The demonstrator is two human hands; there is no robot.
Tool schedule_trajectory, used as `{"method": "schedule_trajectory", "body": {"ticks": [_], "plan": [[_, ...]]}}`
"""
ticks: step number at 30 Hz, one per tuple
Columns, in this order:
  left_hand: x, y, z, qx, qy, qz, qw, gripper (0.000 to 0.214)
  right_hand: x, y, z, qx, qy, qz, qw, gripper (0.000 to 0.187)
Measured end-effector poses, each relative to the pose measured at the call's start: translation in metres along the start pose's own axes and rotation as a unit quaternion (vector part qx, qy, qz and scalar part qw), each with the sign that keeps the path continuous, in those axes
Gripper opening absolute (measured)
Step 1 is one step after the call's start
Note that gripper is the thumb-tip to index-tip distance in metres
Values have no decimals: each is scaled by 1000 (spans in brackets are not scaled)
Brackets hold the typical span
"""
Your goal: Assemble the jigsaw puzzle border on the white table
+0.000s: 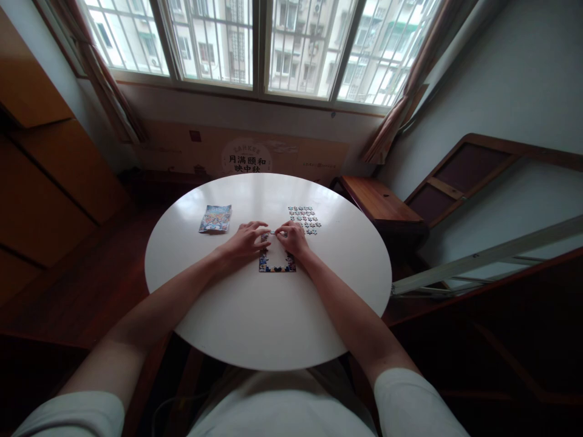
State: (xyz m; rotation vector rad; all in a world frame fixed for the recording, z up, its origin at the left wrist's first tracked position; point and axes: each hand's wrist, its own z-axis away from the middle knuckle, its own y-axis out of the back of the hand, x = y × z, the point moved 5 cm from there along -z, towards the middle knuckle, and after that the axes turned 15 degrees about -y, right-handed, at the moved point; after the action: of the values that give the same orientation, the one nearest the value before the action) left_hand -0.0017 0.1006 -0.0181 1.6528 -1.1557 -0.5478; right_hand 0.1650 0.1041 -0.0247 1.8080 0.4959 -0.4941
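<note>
A small jigsaw frame (277, 265), with only its coloured border filled, lies on the round white table (255, 328). My left hand (243, 241) and my right hand (294, 238) rest over its far edge, fingertips nearly meeting. Both hands pinch at a small puzzle piece (272, 232) between them. Loose puzzle pieces (304, 218) are spread in rows just beyond my right hand. A printed picture card (215, 218) lies to the left of my left hand.
A wooden side table (378, 203) stands to the right of the table. Wooden cabinets (50, 170) line the left wall. A barred window (259, 42) and a cardboard panel with printed characters (246, 159) sit behind the table.
</note>
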Motion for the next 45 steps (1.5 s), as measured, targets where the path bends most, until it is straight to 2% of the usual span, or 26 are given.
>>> {"method": "schedule_trajectory", "body": {"ticks": [2, 4, 7, 11, 21, 29, 35, 38, 42, 45], "plan": [[-12, 12, 4, 45, 57, -32, 997, 44, 2, 2, -1, 20, -4, -29, 999, 22], [-30, 23, 12, 72, 142, -61, 985, 40, 5, 4, -2, 40, -17, -60, 997, 26], [-52, 29, 24, 60, 234, -91, 966, 36, 9, 4, -4, 48, -33, -83, 995, 27], [-64, 28, 32, 38, 274, -96, 956, 29, 11, 2, -5, 40, -32, -93, 994, 25], [-59, 24, 29, 28, 257, -67, 964, 22, 13, 0, -6, 34, -30, -103, 994, 23], [-69, 17, 30, 13, 293, -33, 955, 22, 11, 1, -5, 31, -30, -105, 994, 23], [-65, 20, 26, 29, 283, -25, 958, 21, 11, 2, -4, 32, -31, -104, 994, 22], [-66, 20, 26, 35, 275, 13, 961, 17, 9, 2, -4, 35, -32, -103, 994, 22], [-56, 15, 17, 99, 185, 119, 971, 15, 1, 5, -2, 41, -7, -113, 993, 22], [-38, 10, 4, 192, 122, 215, 950, 23, -15, 7, 4, 12, 65, -132, 989, 20]]}}
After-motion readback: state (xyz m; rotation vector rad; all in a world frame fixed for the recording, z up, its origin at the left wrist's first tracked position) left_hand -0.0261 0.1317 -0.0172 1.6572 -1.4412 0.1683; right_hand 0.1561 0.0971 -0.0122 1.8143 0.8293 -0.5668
